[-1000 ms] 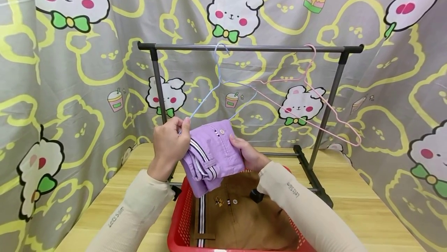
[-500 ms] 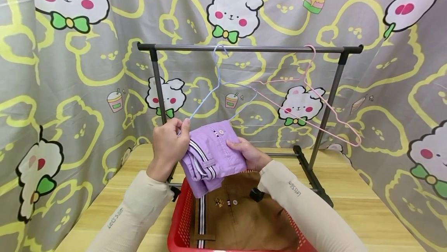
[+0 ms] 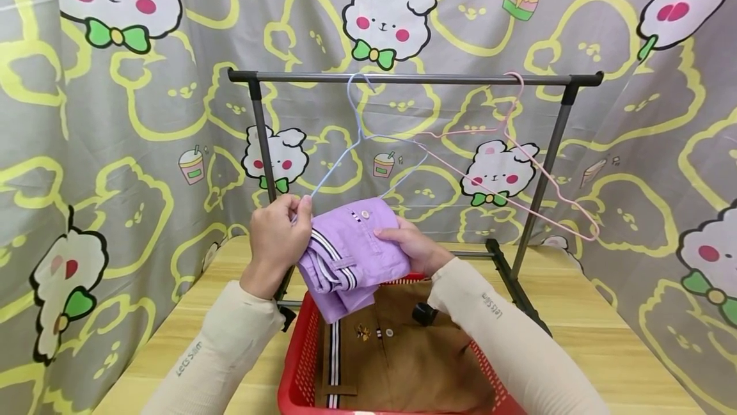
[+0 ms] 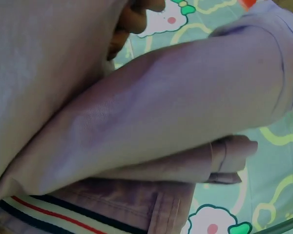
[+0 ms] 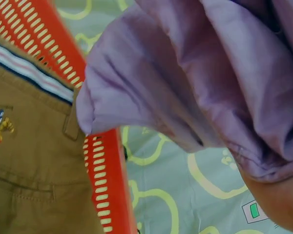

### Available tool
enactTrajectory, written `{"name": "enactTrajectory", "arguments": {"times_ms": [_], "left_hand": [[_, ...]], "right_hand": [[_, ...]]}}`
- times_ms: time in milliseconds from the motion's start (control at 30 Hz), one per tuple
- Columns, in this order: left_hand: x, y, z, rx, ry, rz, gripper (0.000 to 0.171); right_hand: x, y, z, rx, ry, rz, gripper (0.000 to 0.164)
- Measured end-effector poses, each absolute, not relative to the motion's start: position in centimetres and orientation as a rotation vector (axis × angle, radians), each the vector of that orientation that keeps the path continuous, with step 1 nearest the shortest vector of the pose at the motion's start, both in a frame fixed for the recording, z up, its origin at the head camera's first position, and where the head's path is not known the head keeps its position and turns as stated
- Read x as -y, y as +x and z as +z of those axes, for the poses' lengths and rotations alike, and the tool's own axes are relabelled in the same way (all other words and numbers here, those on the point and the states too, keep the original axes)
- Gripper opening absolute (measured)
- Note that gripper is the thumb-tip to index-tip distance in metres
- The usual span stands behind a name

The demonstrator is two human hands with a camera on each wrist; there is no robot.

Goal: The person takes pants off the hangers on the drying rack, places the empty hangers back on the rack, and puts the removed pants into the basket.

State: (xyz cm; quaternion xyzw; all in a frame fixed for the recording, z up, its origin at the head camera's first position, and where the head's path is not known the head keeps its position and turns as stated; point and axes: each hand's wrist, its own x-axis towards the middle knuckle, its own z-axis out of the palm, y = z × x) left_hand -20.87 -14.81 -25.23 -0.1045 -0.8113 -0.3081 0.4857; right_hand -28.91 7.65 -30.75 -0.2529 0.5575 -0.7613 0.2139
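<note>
Purple trousers (image 3: 359, 245), folded over with a striped waistband, hang across the lower part of a blue clothes hanger (image 3: 336, 165). My left hand (image 3: 275, 236) grips the hanger's left corner, beside the waistband. On the other side, my right hand (image 3: 421, 247) holds the trousers' right edge, thumb lying on the front and the other fingers hidden behind. The left wrist view is filled mostly by the purple trouser fabric (image 4: 151, 102). In the right wrist view, loose purple cloth (image 5: 136, 87) hangs near the basket, covering most of the hand.
A red basket (image 3: 296, 364) holding brown trousers (image 3: 414, 364) stands below on the wooden table (image 3: 599, 344). Behind, a grey clothes rack (image 3: 449, 79) carries the blue hanger and a pink hanger (image 3: 553, 178). A patterned curtain (image 3: 144, 197) encloses the table.
The right hand has shifted slightly right and down along the trousers, and their right edge moved a little right with it. The left hand keeps its grip at the hanger's corner.
</note>
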Motion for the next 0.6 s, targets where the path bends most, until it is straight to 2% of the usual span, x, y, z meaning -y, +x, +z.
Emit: {"name": "enactTrajectory", "arguments": {"times_ms": [300,600], "left_hand": [[15.19,-20.86,-25.2,1.998,-0.256,-0.739,0.025],[15.45,-20.95,-25.3,2.001,-0.274,-0.694,0.026]], "right_hand": [[-7.92,-28.71,-29.86,-1.516,-0.731,-2.169,0.018],[-7.89,-28.73,-29.75,-1.442,-0.788,-2.22,0.021]]}}
